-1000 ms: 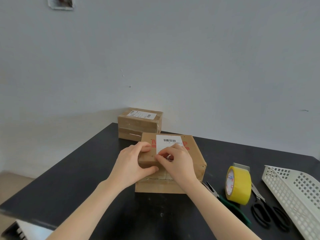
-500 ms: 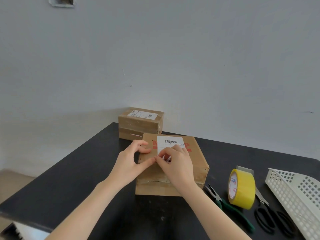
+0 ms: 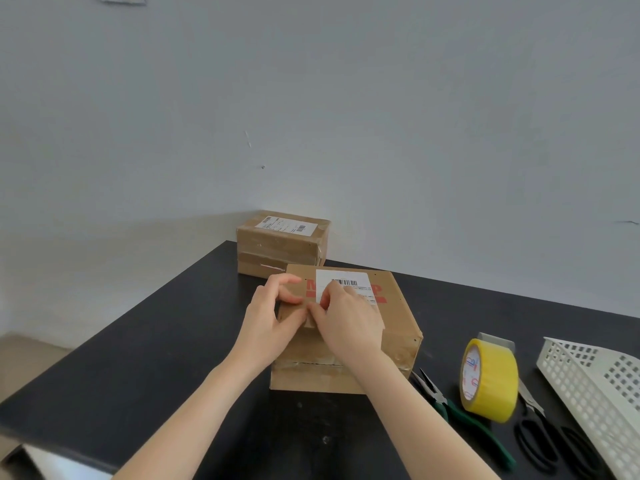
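1. At the back left of the black table stands a taped far box with a white label on top. It sits just behind the box you are working on.
2. Your left hand holds the near box at its top left edge. The fingers are curled and the thumb lies across the top, meeting your other hand.
3. The near box rests flat on the table in front of you, with its shipping label stuck over red print.
4. Your right hand covers the label's near part. Its thumb and forefinger pinch the label at its left edge.
5. To the right lie green-handled pliers, then a yellow tape roll standing on edge. Beyond them are black scissors and a white basket.
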`<state>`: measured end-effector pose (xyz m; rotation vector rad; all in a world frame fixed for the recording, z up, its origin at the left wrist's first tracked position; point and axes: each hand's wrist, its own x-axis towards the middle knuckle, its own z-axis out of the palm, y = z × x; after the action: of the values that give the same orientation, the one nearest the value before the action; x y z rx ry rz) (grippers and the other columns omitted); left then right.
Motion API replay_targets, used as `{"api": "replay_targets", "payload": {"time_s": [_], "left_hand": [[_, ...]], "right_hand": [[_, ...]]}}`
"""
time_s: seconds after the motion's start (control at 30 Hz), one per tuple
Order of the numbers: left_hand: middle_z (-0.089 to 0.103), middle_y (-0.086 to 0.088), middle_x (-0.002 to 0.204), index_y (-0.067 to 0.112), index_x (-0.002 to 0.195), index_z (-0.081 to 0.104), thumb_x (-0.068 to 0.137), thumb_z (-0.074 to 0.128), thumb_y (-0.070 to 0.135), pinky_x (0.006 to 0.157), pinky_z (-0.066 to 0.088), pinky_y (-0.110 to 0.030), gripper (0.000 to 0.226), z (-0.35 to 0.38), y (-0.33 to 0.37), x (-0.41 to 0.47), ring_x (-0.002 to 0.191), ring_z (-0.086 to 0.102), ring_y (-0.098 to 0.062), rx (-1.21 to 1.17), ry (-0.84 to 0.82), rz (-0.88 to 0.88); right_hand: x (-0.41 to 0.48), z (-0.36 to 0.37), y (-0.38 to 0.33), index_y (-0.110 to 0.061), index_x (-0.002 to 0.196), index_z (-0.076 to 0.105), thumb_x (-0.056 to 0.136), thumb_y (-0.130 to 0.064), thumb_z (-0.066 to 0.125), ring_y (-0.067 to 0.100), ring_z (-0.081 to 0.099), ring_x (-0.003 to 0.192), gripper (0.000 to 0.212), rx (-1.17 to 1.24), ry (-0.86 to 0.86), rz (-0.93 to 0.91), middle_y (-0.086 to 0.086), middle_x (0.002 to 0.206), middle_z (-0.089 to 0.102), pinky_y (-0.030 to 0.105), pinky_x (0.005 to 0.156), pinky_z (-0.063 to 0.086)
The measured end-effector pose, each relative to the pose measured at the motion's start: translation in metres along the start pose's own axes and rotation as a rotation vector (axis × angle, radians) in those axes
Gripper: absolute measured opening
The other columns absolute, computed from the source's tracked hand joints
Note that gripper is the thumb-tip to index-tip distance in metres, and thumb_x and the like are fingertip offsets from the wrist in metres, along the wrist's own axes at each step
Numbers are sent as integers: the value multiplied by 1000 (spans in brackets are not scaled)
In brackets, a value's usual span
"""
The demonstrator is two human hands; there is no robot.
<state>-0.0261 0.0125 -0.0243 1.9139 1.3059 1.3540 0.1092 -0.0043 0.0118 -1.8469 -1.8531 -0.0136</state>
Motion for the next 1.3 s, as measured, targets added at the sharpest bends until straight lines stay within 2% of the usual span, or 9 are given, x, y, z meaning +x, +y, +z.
{"api": "replay_targets", "payload": {"time_s": [0.1,0.23,0.33,0.43,0.63,0.8,1.03,1.2,1.3], "left_hand": [[63,13,84,40,116,46,84,68,16,87,40,-18,46,-3,-1,5,98,58,-10,5,-7,-4],[64,12,83,44,113,44,86,65,13,95,44,-27,46,-7,1,9,98,60,-10,32,-35,-18],[65,10,88,43,120,45,92,57,13,95,43,-23,42,-14,4,7,100,60,-2,-5,-89,-30],[67,11,97,37,132,42,99,44,20,90,40,-12,37,-20,5,7,103,58,3,-59,-115,-60],[65,19,95,50,127,39,83,70,26,94,38,-18,59,-16,-2,3,104,55,3,22,-110,-31],[66,17,91,47,124,44,83,71,21,90,37,-14,56,-16,0,6,100,58,2,38,-88,-19],[66,17,89,38,120,52,86,66,17,90,39,-18,42,-12,7,3,97,60,-5,100,-49,4],[65,14,87,32,120,54,90,61,17,74,42,-12,34,-15,21,11,87,60,-4,274,-60,40],[66,16,92,32,117,54,92,58,28,69,47,-17,26,-11,34,16,86,61,-4,362,-57,56]], "right_hand": [[8,-5,0,-22,101,57,94,-53,48,18,60,84,33,2,-99,36,-4,96,63,32,70,47],[12,-13,8,-25,88,54,91,-58,50,12,59,75,34,75,-206,33,-8,83,63,27,63,44],[12,-22,19,-25,85,56,94,-54,49,8,52,68,31,279,-301,12,-10,77,59,25,62,40],[8,-32,28,-19,91,61,92,-42,60,7,50,72,24,461,-350,-27,-6,83,60,21,64,40],[6,-17,28,-26,82,59,82,-43,72,7,51,72,21,369,-271,-82,-2,88,64,23,64,43],[11,-10,21,-29,77,54,85,-47,66,6,49,65,23,256,-216,-35,-11,74,55,20,56,37],[8,-11,12,-28,81,54,89,-52,59,9,56,70,26,131,-182,-12,-8,79,59,22,58,42],[-1,-35,26,-25,95,60,90,-51,57,4,54,74,27,417,-293,-44,-10,86,60,19,65,42],[-17,-59,49,-24,102,65,92,-42,59,1,57,85,22,507,-186,-74,-11,98,66,12,69,41]]}}
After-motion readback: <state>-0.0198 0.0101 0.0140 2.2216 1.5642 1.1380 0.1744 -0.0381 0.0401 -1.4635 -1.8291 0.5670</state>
